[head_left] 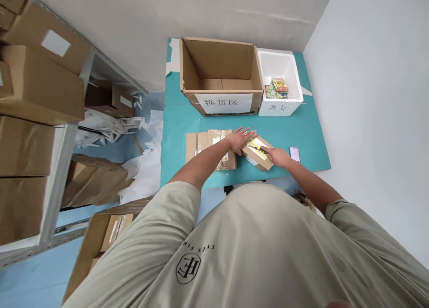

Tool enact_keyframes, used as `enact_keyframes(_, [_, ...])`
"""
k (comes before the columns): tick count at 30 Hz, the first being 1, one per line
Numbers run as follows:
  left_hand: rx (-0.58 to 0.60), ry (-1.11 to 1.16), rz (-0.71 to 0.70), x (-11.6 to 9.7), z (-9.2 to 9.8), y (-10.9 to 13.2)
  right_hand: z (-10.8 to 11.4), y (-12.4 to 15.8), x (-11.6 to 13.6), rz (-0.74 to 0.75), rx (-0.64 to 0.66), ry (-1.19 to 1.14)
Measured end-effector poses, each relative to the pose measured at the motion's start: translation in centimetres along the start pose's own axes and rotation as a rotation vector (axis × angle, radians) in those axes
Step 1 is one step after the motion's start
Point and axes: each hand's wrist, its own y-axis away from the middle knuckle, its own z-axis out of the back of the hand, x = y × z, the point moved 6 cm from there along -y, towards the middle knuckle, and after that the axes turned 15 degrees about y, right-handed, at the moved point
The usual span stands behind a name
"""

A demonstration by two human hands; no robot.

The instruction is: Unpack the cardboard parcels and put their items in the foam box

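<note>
A small cardboard box [268,162] with a white and yellow label on top lies at an angle near the table's front edge. My left hand [239,139] rests on its upper left end, fingers spread. My right hand [275,156] is closed round a dark, thin tool [258,149], whose tip lies over the label; whether it is a pen or a cutter I cannot tell. Left of my left hand sits a taped cardboard box [219,136], beside further brown cardboard [191,145].
Behind stand a large open carton [191,98] and a white foam box [279,108] holding colourful packets [279,85]. A phone [295,154] lies at the right. Shelves [63,165] with cartons stand left; an open carton [83,250] is at lower left.
</note>
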Motion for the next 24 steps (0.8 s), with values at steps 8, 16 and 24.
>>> enact_keyframes(8, [0.010, 0.021, -0.013, 1.0, 0.3, -0.5, -0.2, -0.1, -0.6, -0.051, -0.007, 0.004])
enact_keyframes(16, [0.031, 0.022, -0.055, 1.0, 0.2, -1.3, -0.3, -1.1, -0.2, -0.053, 0.021, -0.015])
enact_keyframes(24, [0.049, 0.009, -0.087, 0.4, -0.3, -1.2, 0.6, -1.6, 1.4, -0.091, 0.049, -0.006])
